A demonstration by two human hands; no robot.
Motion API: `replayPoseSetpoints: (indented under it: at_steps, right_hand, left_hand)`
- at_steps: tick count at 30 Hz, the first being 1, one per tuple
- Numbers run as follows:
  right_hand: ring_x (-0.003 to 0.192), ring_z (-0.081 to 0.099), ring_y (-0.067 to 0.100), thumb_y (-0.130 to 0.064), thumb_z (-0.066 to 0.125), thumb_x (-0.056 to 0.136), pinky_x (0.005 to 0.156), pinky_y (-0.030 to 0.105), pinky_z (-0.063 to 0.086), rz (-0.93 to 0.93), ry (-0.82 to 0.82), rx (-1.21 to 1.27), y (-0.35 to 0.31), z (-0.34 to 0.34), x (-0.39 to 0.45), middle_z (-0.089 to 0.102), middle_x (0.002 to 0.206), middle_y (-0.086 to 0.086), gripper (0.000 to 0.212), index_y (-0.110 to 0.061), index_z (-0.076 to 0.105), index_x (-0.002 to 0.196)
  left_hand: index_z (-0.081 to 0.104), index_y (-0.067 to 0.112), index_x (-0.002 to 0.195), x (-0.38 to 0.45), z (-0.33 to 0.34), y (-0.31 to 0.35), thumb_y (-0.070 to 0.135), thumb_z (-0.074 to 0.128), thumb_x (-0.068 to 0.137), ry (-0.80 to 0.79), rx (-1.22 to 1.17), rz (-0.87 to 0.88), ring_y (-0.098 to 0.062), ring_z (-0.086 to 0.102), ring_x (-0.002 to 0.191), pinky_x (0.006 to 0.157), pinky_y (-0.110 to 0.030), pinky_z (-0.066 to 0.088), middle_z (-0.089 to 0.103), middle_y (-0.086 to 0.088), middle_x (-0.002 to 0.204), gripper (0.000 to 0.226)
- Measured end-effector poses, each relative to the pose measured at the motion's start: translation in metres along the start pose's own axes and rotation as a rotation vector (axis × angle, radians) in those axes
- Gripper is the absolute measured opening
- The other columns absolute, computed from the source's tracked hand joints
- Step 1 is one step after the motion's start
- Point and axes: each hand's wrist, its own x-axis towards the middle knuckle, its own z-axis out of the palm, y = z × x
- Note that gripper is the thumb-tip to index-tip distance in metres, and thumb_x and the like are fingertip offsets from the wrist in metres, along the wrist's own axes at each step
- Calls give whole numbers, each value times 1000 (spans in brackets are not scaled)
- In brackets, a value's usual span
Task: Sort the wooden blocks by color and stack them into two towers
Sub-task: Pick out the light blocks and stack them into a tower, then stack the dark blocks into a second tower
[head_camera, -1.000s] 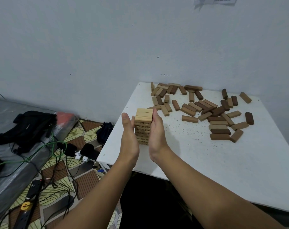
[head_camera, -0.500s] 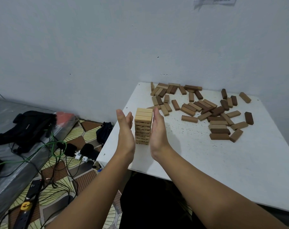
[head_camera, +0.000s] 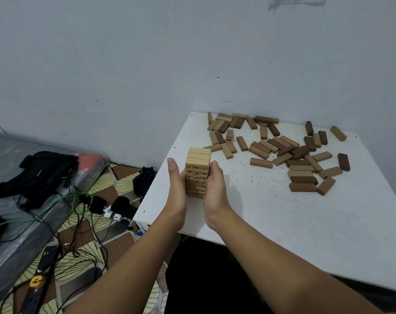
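Light wooden tower: 1 upright stack of pale blocks, standing near the left edge of the white table. Printed numerals show on the block ends facing the camera.

Left hand: fingers straight and together, palm flat against the tower's left side.

Right hand: palm against the tower's right side, fingers lightly bent round its lower half. The tower sits between both palms.

Loose blocks: a scattered lot of tan and dark brown pieces lying flat across the far half of the table, well apart from the tower; some overlap.

Floor, left of table: black bag, green cable, power strip, patterned mat.

Far side: grey wall.
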Motion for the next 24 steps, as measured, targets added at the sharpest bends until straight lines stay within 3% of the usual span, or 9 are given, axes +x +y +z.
replayPoseSetpoints:
  at_steps: [4,8,15,22,24]
  right_hand:
    - [113,67,13,-48,13,112,110,41,45,-6,6,1,0,-1,0,78,110,-5,65,-34,76,106]
    - [104,69,4,-49,12,111,104,32,44,14,1,39,3,-4,0,78,105,-11,72,-39,81,92]
    - [120,62,9,-49,15,111,110,31,40,18,29,3,12,-2,0,75,118,-9,58,-33,70,117]
    - [119,62,7,-50,13,111,107,30,40,28,23,-41,17,-7,4,75,117,-10,59,-34,70,117]
    - [109,66,-2,-47,13,112,104,27,42,23,13,-42,14,-10,2,77,106,-17,60,-33,71,110]
  left_hand:
    - [75,32,120,2,-1,-2,81,2,95,-6,9,4,-2,64,122,122,-38,32,75,11,123,91]
    - [73,29,126,2,-5,-6,84,1,92,-14,12,-3,-9,64,124,122,-43,33,75,5,125,97]
    - [74,32,120,1,-5,-10,83,4,94,-6,11,-6,-5,65,122,123,-41,33,75,8,123,90]
    - [72,30,124,3,-7,-13,81,3,95,-19,40,7,-4,66,120,115,-34,37,75,7,124,91]
    - [68,30,132,5,-12,-12,86,3,91,-27,67,9,-7,64,125,114,-33,38,73,6,129,95]
